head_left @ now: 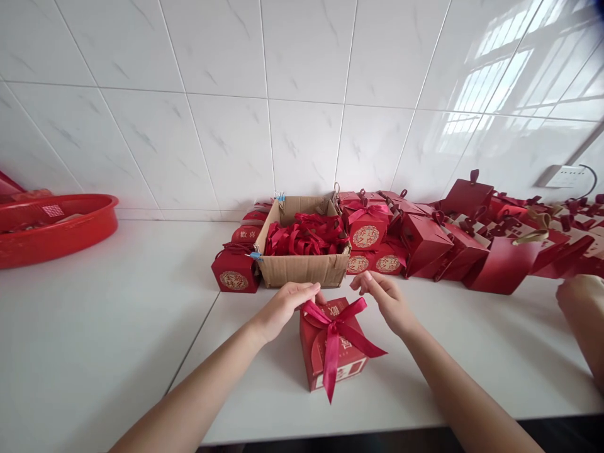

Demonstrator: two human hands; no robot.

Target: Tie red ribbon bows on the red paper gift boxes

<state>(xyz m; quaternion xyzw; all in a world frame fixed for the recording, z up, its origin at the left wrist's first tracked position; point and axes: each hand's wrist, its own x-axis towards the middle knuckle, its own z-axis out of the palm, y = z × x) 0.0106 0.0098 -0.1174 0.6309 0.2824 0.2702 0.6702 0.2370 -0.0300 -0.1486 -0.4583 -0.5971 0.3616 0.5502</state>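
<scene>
A red gift box (314,346) with printed characters stands on the white counter in front of me. A bright crimson ribbon (331,340) is tied in a bow over its top, its tails hanging down the near and right sides. My left hand (287,308) is at the box's back left top edge, fingers stretched out beside the ribbon loop; whether it presses on the box I cannot tell. Just off the back right corner, my right hand (384,301) hovers with loosely bent fingers and nothing in them.
Behind the box, a cardboard box (304,269) holds loose red ribbons. Smaller red boxes (234,274) flank it on the left, and many red gift boxes (427,245) crowd the right. A red plastic basin (94,226) stands far left. Another person's hand (580,302) is at the right edge.
</scene>
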